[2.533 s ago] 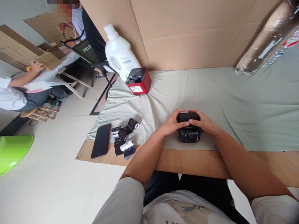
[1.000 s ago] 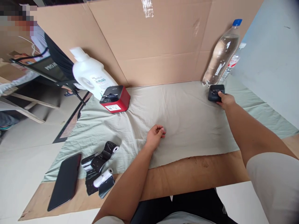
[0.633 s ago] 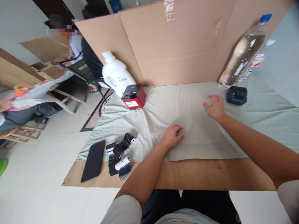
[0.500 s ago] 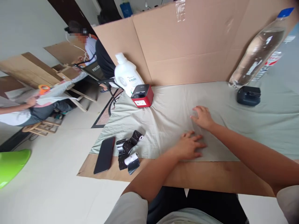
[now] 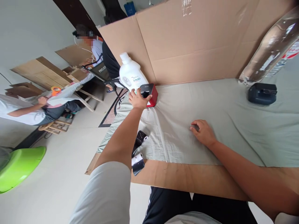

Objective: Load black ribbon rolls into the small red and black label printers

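- Left hand (image 5: 137, 99) is stretched out to the far left corner of the worktop (image 5: 191, 177), fingers spread and laid over the near side of the red label printer (image 5: 150, 91); whether it grips the box or only rests on it, I cannot tell.
- That red label printer sits on the pale green cloth (image 5: 233, 124), black lid on top, right up against the white detergent bottle (image 5: 131, 75) behind it.
- Right hand (image 5: 203, 132) is down on the cloth near the middle of the worktop, fingers loosely curled, holding nothing.
- So the two hands are well apart, one reaching away, one parked close to the body.
- Over on the far right, a small black printer (image 5: 262, 93) sits alone on the cloth, just below a clear plastic bottle (image 5: 271, 51) that leans against the cardboard wall (image 5: 198, 37).
- Near the worktop's front left edge, partly hidden under the left forearm, lie black-wrapped paper rolls (image 5: 139, 152), one at the cloth's edge, one on the bare board.
- Off to the left, across the floor, another person (image 5: 30, 110) bends over wooden boards, and a second person (image 5: 98, 53) sits behind the cardboard.
- A bright green tub (image 5: 18, 166) shows at the lower left on the floor.
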The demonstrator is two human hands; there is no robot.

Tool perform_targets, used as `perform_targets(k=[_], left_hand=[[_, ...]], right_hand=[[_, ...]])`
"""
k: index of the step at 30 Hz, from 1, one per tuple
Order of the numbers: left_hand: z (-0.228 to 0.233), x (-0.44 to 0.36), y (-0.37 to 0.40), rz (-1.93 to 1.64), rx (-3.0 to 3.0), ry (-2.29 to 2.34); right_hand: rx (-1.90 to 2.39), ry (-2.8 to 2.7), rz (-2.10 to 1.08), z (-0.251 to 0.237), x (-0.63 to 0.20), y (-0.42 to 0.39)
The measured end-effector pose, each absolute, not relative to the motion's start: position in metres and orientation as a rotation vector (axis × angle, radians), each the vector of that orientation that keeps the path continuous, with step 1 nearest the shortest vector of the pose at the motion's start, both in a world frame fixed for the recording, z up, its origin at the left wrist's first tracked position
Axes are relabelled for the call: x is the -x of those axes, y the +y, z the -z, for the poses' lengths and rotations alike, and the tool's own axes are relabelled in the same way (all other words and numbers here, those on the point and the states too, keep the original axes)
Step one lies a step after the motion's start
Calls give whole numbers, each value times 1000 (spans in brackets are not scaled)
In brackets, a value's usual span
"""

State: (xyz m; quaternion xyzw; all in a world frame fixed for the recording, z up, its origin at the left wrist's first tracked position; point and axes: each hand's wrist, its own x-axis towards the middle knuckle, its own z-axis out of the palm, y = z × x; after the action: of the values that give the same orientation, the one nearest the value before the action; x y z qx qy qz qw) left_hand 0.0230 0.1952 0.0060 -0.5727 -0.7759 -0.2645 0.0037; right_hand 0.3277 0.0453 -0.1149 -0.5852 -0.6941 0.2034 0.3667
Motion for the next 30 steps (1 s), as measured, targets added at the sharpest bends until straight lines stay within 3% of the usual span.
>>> perform_targets(k=[5, 18, 25, 30], left_hand=[[6, -18, 217, 762, 1737, -2691], [24, -29, 236, 856, 1467, -2744], [5, -81, 173, 868, 1710, -2624], [-5, -127, 100, 980, 2091, -2454]], right_hand=[[1518, -1798, -577, 110, -329, 45], [1503, -1796, -538, 118, -328, 50], [1438, -1700, -597, 127, -331, 53], [1361, -1289, -768, 131, -335, 58]])
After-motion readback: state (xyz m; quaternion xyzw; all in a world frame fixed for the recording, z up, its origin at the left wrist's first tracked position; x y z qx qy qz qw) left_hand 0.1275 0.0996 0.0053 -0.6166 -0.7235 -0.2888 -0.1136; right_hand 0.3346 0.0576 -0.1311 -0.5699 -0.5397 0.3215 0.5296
